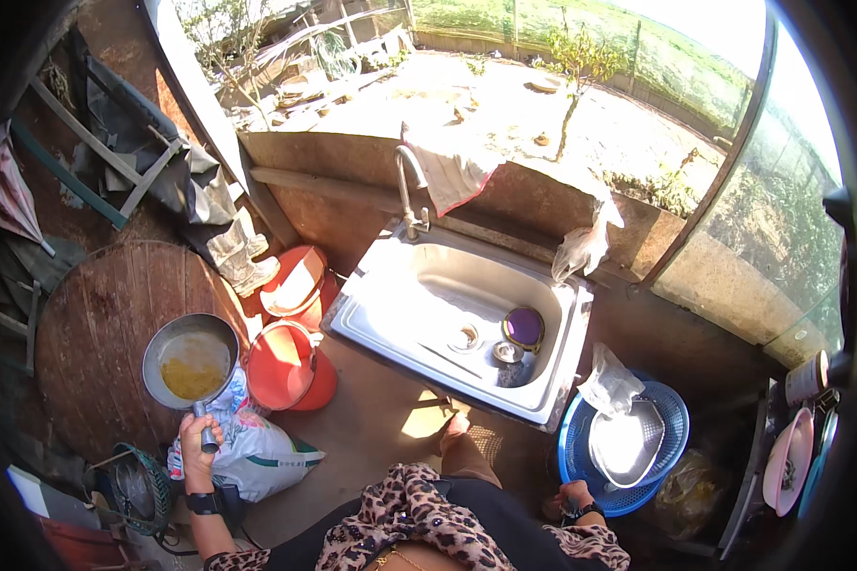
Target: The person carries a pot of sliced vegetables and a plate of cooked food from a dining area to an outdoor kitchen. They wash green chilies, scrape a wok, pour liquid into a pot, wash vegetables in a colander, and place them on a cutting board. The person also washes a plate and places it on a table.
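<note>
My left hand grips the dark handle of a frying pan, held out on the left. Yellowish-brown residue or liquid lies across the pan's bottom. At the lower right, my right hand is beside the rim of a blue plastic basket, its fingers curled; whether it holds anything is unclear. A shiny metal pan or tray and a clear plastic bag lie in the basket. Ahead of me is a stainless steel sink with a purple round item and a small metal bowl inside.
A round wooden tabletop leans at left behind the pan. Red buckets and a printed woven sack stand between it and the sink. A faucet rises behind the basin. A pink basin is at far right.
</note>
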Available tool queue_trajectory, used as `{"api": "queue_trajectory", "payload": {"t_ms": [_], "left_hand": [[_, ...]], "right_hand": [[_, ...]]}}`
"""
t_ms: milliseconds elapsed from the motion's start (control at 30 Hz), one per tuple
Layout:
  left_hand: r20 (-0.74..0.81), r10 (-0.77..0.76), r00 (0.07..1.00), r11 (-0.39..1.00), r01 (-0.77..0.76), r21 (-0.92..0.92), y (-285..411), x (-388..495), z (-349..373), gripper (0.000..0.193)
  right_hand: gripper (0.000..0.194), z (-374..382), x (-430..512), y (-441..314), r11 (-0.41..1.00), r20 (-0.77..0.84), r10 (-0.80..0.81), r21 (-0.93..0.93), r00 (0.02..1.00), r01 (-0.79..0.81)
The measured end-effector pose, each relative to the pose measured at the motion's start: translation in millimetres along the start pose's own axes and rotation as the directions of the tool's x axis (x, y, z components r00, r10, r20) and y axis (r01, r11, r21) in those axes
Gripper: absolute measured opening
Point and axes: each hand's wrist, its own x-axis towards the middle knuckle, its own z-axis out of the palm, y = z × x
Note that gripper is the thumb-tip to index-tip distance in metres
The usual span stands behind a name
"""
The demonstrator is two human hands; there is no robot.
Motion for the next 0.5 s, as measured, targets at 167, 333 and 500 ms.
{"api": "queue_trajectory", "payload": {"t_ms": [167,333,500], "left_hand": [[0.448,0.278,0.850,0.882,-0.411,0.232,99,84,244,0.013],[0.664,0.449,0.597,0.487,-0.787,0.378,156,145,430,0.019],[0.620,0.183,0.763,0.796,-0.485,0.361,135,194,449,0.013]], "right_hand": [[0.018,31,8,-77,0.946,0.012,-0.099,0.310,0.995,0.091],[0.024,28,-6,-94,0.692,-0.028,-0.156,0.710,0.987,0.129],[0.020,46,-54,0,0.775,-0.229,0.149,0.632,0.962,0.030]]}}
